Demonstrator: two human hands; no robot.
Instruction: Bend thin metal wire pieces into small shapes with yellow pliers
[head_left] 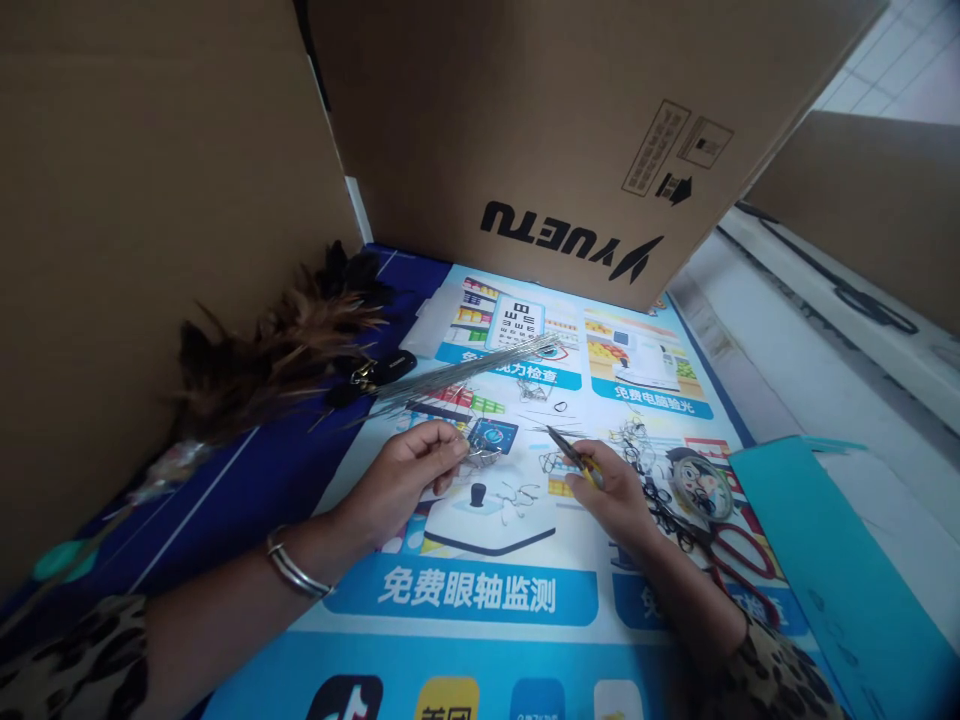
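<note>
My left hand [416, 470] is closed in a pinch, with thin bent wire [484, 455] at the fingertips. Long-nose pliers [571, 452] with yellow-and-black handles are gripped in my right hand [619, 500], their tips pointing up and left toward the middle. Between and below the hands lie small bent wire pieces [519, 498]. Beyond them stretches a bundle of long straight wires [480, 372], slanting across the printed sheet. More wire bits [534, 390] rest just past the pliers' tips.
Brown feathers [281, 350] and a black key fob [394, 367] lie at left. Red-handled scissors [742, 552], a tape roll [699, 482] and tangled black-and-silver pieces [637, 445] sit at right, beside a teal box [847, 570]. Cardboard walls [450, 120] stand behind and left.
</note>
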